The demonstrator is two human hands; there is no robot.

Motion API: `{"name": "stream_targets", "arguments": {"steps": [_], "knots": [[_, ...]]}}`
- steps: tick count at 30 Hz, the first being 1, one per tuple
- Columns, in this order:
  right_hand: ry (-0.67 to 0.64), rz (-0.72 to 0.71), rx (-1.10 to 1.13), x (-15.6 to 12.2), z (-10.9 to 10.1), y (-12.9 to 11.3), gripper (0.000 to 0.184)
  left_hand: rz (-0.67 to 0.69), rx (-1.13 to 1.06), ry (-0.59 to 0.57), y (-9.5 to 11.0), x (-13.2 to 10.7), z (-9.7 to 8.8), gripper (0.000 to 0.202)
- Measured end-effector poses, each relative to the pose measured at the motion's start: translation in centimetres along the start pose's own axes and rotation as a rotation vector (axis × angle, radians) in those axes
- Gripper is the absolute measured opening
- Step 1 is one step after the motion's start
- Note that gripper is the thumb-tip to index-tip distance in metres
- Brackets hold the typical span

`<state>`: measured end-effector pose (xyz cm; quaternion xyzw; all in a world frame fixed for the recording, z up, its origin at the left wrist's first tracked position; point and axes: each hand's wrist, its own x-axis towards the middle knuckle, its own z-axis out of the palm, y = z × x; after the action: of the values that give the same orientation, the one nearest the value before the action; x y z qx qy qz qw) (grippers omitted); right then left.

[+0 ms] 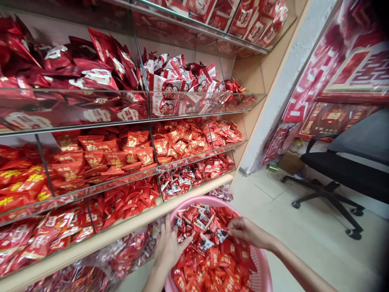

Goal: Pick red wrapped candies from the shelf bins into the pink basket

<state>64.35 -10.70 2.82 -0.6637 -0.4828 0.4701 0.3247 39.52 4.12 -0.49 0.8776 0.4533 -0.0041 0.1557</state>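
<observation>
A pink plastic basket (263, 259) stands in front of me, filled with small wrapped candies. Plain red-and-gold packets (212, 263) fill its near part; red packets with black-and-white prints (204, 242) lie in its far part. My left hand (167, 247) rests at the basket's left rim, thumb stretched over the candies and fingers apart. On the opposite side, my right hand (244, 232) is over the candies with its fingers pinched together at the printed packets. What sits between those fingertips is hidden.
Glass-fronted shelves (127, 162) hold sorted red packets at left and ahead. Clear bags of packets (121, 255) lie under the lowest shelf board (106, 239). A black office chair (343, 166) stands on the tiled floor (258, 194) at right, near red decorations (322, 117).
</observation>
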Motion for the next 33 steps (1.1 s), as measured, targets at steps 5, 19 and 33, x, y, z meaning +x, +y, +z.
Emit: {"name": "stream_targets", "arguments": {"steps": [5,19,33], "knots": [[-0.029,0.022,-0.175,-1.3,-0.9,0.2,0.03,-0.004,0.004,-0.003,0.1,0.1,-0.1,0.077],[0.351,-0.31,-0.686,0.5,1.5,3.0,0.034,0.019,0.0,0.028,-0.1,0.2,0.2,0.078],[0.433,-0.36,-0.874,1.6,2.7,4.1,0.033,-0.014,-0.027,-0.003,-0.2,0.3,0.4,0.08]]}}
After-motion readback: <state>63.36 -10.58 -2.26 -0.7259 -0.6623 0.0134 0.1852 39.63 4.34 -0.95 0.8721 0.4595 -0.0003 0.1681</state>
